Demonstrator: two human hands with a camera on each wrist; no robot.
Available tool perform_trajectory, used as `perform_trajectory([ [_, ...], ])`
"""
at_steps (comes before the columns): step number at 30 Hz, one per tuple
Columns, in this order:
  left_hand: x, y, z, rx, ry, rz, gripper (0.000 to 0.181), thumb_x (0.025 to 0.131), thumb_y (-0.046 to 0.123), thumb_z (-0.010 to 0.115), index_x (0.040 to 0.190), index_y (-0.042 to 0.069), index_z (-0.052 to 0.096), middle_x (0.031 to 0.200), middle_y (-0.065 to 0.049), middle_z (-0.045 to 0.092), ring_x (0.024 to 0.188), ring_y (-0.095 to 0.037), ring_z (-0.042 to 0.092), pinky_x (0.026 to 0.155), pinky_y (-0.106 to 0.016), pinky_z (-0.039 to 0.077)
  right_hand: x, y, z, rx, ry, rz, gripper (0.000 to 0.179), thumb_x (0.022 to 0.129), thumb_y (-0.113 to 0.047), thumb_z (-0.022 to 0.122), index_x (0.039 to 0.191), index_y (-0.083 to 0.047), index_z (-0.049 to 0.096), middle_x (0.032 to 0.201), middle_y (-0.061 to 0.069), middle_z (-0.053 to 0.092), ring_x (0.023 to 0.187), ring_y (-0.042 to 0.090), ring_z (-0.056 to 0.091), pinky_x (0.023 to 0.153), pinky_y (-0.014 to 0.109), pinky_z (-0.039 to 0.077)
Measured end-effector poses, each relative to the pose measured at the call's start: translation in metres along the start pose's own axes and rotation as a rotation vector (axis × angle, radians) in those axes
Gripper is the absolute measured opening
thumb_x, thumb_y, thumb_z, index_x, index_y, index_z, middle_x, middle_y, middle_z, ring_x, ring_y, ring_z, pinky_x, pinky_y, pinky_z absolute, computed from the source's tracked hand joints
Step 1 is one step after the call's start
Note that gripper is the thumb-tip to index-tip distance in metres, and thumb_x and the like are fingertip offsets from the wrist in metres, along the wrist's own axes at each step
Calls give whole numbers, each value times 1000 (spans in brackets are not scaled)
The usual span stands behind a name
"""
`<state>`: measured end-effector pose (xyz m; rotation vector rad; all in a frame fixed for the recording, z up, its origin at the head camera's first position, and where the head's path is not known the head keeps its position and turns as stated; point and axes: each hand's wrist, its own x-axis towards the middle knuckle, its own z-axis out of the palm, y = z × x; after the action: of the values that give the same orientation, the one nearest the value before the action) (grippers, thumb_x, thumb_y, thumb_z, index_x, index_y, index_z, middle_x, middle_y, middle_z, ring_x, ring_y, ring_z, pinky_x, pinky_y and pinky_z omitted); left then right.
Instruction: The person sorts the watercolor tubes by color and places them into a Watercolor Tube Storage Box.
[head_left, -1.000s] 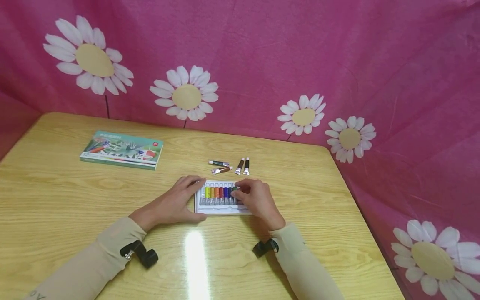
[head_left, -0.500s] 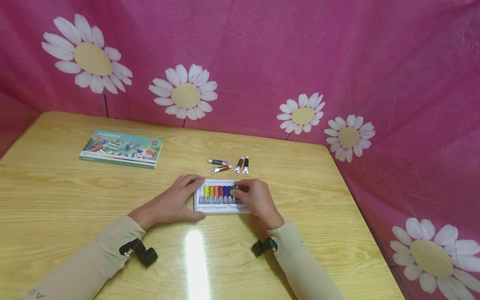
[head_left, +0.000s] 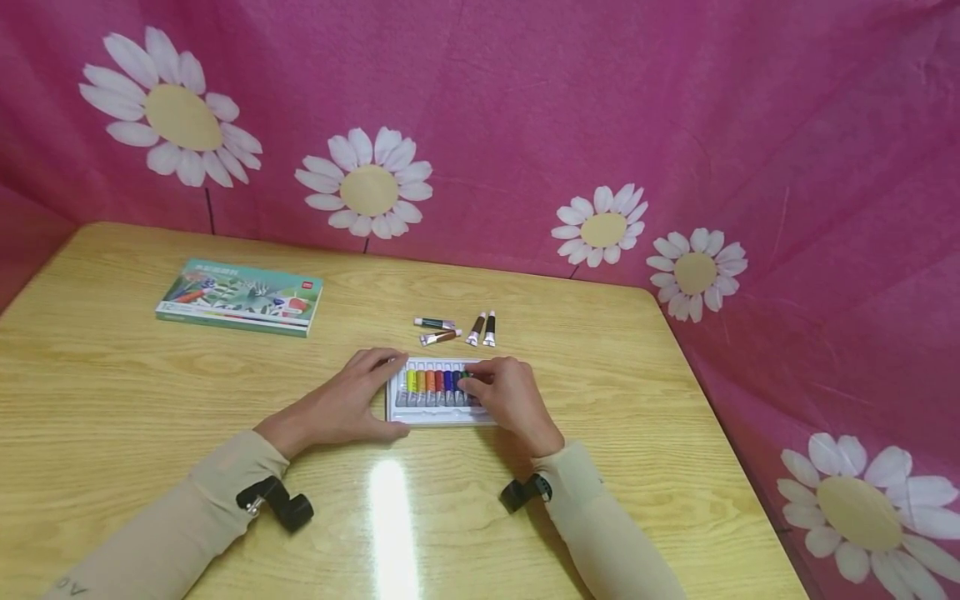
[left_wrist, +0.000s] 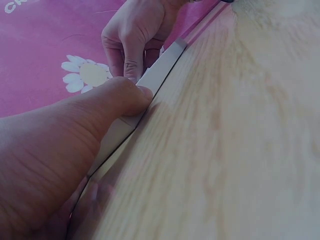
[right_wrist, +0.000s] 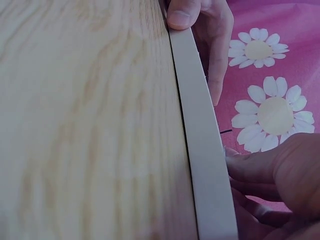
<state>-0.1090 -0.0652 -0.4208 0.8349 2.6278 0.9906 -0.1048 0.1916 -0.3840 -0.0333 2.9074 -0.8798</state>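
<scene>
A white tray [head_left: 442, 421] of small paint tubes lies in front of me on the table. Yellow, orange, red and blue tubes [head_left: 430, 383] stand side by side in its slots. My left hand [head_left: 345, 404] grips the tray's left end, thumb on the near edge, fingers at the far edge; the left wrist view shows this thumb [left_wrist: 125, 97] against the tray's side. Over the tray's right part, my right hand [head_left: 517, 398] pinches a green paint tube [head_left: 465, 374] between thumb and fingers. That hand hides most of this tube and the slots beneath.
Beyond the tray lie several loose tubes: a dark green tube [head_left: 433, 323], brown ones, and a black tube [head_left: 490, 328]. A flat green printed box [head_left: 240, 296] rests at the back left. Pink flowered cloth [head_left: 480, 108] hangs behind the wooden table [head_left: 645, 500].
</scene>
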Motion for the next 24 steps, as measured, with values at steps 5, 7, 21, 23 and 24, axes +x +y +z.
perform_trajectory([
  [5, 0, -1, 0, -2, 5, 2, 109, 79, 57, 82, 162, 7, 33, 165, -11, 34, 151, -32, 33, 125, -56, 36, 1, 0, 0, 5, -5, 0, 26, 94, -23, 77, 118, -12, 80, 119, 8, 79, 99, 18, 63, 86, 33, 51],
  [7, 0, -1, 0, -2, 5, 3, 109, 79, 57, 82, 162, 7, 33, 165, -11, 34, 152, -32, 33, 125, -56, 36, 1, 1, -1, 18, -21, 12, 27, 95, -24, 76, 119, -13, 79, 118, 7, 79, 96, 17, 62, 81, 31, 49],
  [21, 0, -1, 0, -16, 0, 1, 109, 79, 56, 83, 163, 8, 32, 166, -11, 33, 153, -32, 33, 126, -55, 35, 4, 2, -22, 29, -96, 4, 26, 99, -31, 68, 115, -16, 81, 103, 1, 79, 86, 14, 63, 76, 27, 49],
  [23, 0, -1, 0, -15, -4, -1, 109, 79, 57, 82, 163, 8, 32, 166, -11, 33, 153, -32, 32, 126, -56, 35, 6, 3, -25, 20, -78, -2, 24, 99, -31, 68, 111, -16, 82, 103, 0, 79, 88, 14, 63, 78, 28, 51],
  [24, 0, -1, 0, -14, -4, -2, 109, 79, 58, 82, 163, 8, 32, 166, -11, 33, 152, -32, 32, 126, -56, 35, 7, 2, -26, 16, -70, -6, 23, 99, -31, 68, 110, -16, 82, 103, 1, 79, 88, 15, 63, 79, 29, 52],
])
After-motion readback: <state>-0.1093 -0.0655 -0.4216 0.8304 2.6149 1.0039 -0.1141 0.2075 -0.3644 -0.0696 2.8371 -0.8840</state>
